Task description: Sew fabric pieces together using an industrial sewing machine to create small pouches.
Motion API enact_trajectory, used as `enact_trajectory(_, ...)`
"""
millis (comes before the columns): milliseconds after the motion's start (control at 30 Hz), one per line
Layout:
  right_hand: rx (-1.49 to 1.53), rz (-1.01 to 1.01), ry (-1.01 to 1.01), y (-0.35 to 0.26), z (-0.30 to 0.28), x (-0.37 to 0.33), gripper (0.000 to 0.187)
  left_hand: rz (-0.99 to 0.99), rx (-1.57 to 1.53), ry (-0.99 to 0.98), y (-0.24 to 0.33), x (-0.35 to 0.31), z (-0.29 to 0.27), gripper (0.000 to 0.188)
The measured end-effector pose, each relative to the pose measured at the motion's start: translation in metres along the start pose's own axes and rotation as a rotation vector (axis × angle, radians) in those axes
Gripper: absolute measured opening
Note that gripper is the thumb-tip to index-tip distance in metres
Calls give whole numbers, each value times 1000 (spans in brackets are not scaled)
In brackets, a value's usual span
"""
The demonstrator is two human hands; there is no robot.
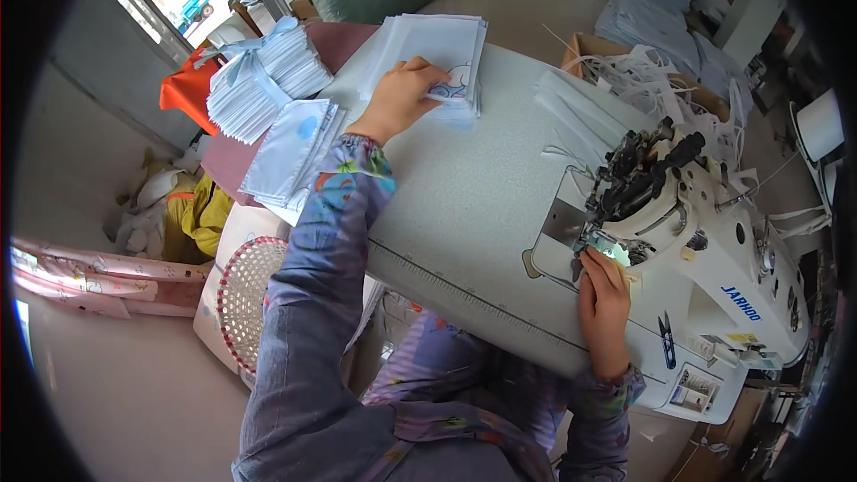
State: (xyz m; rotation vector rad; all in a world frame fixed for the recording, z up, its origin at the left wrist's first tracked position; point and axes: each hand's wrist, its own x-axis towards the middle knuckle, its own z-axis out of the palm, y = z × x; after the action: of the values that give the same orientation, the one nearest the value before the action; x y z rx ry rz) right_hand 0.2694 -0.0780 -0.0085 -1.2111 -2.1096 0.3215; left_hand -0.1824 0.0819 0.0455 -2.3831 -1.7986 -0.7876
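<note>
At the far side of the table my left hand is closed, thumb and fingers pinching the near edge of the top piece in a stack of white fabric pieces. A blue line print shows beside its fingertips. My right hand rests by the presser foot of a white sewing machine, its fingers pressed together. Those fingertips are partly hidden, and what they hold, if anything, does not show. A lamp lights the needle area. Behind the machine lie thin white strips.
Tied bundles of white fabric and loose folded pieces lie at the left. A woven basket stands below them. Small thread snips lie near the machine. A cardboard box of white strips stands behind the table.
</note>
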Motion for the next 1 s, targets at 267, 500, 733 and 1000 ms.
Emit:
enact_trajectory(267,-2,35,29,-9,-1,-7,31,12,-225,318,28,-17,-31,18)
enact_trajectory(500,1036,573,-156,-82,-11,-23,46,169,-99,-31,236,-166,-39,34)
enact_trajectory(733,435,383,-187,-68,4,-40,58,217,-492,-268,232,-151,-15,23)
enact_trajectory(1000,391,332,-114,-71,13,-46,58,165,-225,-118,201,-75,59,23)
